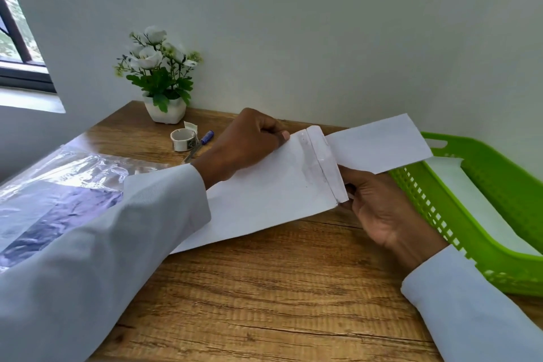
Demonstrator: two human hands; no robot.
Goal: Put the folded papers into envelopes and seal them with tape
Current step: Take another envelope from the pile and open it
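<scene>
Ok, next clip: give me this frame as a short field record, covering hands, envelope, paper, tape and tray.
left hand: pinches the envelope's far edge near the mouth
right hand: holds the envelope's near corner at the flap
envelope: white, flap open, unsealed
folded paper: sticks out of the mouth, partly inserted
tape roll: on the table, untouched, beside scissors
green tray: at right, white paper inside

Wooden table [264,288] — green tray [499,267], tape roll [182,139], flowerpot [165,110], plastic sheet [58,185].
</scene>
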